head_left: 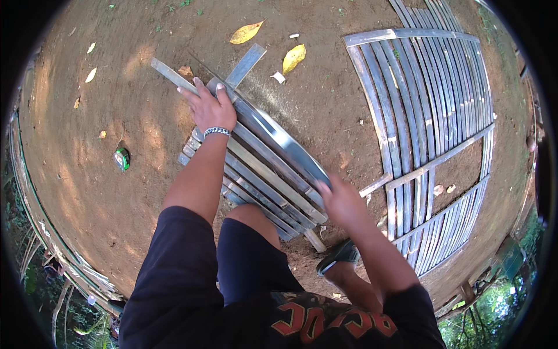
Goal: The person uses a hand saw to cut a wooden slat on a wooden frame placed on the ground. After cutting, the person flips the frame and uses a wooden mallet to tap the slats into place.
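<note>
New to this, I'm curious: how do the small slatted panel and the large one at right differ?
The small panel has fewer slats than the large panel. The small panel's slats slant; the large panel's run more up the picture. The left hand rests on the small panel; no hand touches the large panel. Both have narrow slats.

Outdoor yard: bare soil (75,203), greenery (494,308)

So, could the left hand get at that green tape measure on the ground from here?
Probably yes: only bare soil seems to separate the green tape measure from the slats. But the left hand is resting on the slats, so it would need to lift off first.
</note>
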### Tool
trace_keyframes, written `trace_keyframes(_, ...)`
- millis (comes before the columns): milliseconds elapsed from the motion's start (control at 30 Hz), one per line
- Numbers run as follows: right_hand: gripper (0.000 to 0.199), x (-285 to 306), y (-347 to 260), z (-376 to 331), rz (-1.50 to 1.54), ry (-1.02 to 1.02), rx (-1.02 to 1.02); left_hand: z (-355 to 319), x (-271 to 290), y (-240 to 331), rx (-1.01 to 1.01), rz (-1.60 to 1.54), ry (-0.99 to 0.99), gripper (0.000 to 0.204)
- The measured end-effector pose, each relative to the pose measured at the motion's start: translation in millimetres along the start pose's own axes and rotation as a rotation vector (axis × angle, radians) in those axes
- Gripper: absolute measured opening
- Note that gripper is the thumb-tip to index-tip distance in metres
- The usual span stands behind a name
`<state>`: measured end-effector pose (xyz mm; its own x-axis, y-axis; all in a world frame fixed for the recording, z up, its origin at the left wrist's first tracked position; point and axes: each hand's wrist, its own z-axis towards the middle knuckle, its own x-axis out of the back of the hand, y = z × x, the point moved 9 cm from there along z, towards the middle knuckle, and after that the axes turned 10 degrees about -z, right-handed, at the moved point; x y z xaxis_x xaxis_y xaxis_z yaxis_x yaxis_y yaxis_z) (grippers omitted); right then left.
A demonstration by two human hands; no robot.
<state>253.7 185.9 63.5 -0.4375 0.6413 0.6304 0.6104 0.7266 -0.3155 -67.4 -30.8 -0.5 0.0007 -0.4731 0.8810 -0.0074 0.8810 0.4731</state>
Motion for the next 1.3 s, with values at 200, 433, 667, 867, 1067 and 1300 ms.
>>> trace_keyframes(200,0.049,0.8,-0.4,0.1,-0.001,-0.046,-0.043,-7.5,-3.6,1.2,0.000,0.029,-0.025,0.073)
trace_keyframes(433,0.046,-25.2,40.6,-37.2,0.071,-0.012,-0.060,-3.9,-0.3,-3.7,0.015,0.043,-0.011,0.071)
trace_keyframes(667,0.056,9.8,-44.1,52.1,-0.069,-0.012,0.059,-7.9,-8.9,9.5,0.053,-0.060,-0.082,0.068)
trace_keyframes(867,0.054,-17.1,32.4,-35.2,0.020,-0.096,-0.061,-6.9,2.4,-5.8,0.002,-0.034,-0.019,0.066)
trace_keyframes(1067,0.047,0.8,-12.4,16.2,-0.042,-0.031,-0.028,-10.6,-6.8,10.7,0.057,-0.085,-0.094,0.069)
trace_keyframes(1300,0.047,-2.5,-2.2,-1.8,-0.057,-0.139,-0.074,-8.0,-4.6,6.3,0.063,-0.069,-0.085,0.077)
